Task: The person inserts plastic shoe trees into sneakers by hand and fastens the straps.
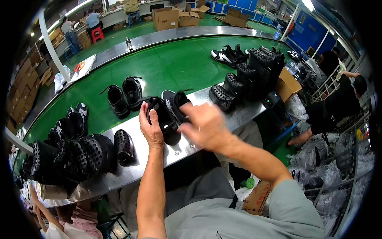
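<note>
At the metal edge of the green work surface, my left hand (151, 128) grips a black shoe (169, 129) by its side, thumb up near the opening. The shoe's heel faces me. My right hand (209, 125) hovers just right of it, its fingers smeared by motion, so I cannot tell whether they touch it. Behind and to the right, partly covered by that hand, lies a black shoe with a white-grey toe (168, 96). Farther left stand a black shoe (117, 102) and its mate (132, 91). A small black perforated mould-like block (124, 147) rests left of my left hand.
Black perforated blocks are piled at left (95, 153) and stacked at right (254, 75). More shoes (225, 55) sit on the green belt (167, 59). Orange scissors (79, 67) lie on paper at far left. A person (338, 99) works at right beside plastic-wrapped goods.
</note>
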A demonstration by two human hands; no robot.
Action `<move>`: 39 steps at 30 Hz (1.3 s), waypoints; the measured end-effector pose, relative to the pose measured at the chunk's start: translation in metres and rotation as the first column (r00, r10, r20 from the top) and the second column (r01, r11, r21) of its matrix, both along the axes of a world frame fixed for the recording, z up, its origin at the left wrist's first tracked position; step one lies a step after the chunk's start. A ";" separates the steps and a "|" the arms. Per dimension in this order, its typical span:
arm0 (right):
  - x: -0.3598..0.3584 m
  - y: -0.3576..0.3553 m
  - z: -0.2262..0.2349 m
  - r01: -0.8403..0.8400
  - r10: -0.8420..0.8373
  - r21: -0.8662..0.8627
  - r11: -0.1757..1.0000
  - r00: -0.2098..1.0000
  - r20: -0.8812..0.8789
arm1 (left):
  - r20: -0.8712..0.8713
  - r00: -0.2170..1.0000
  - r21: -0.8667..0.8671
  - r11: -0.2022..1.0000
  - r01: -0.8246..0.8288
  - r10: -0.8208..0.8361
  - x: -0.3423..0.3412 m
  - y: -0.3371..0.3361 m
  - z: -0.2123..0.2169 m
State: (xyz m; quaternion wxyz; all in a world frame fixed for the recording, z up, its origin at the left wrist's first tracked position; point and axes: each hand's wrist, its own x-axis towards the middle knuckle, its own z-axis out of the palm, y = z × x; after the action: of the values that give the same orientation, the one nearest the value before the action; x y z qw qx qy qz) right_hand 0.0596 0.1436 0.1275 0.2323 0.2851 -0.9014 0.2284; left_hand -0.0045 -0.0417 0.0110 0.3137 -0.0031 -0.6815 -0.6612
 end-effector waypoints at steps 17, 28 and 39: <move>-0.056 0.125 -0.037 0.585 -0.685 0.420 0.693 0.717 0.130 | -0.247 0.934 -0.397 0.852 -0.341 0.259 0.030 0.004 0.075; 0.050 0.082 0.059 -0.045 0.072 0.326 0.944 0.995 -0.073 | 0.171 0.853 -0.921 0.226 0.316 -0.493 0.086 0.030 0.171; 0.075 0.091 0.038 -0.192 0.111 0.237 0.952 0.941 0.319 | 0.454 0.551 -0.328 0.444 0.834 -0.700 0.049 0.017 0.163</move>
State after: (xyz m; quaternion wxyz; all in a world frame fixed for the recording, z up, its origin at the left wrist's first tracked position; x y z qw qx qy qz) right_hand 0.1350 0.2345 0.1656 0.0331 0.3443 -0.9238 0.1643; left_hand 0.0444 -0.0243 0.1742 -0.1254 -0.3124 -0.7855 -0.5193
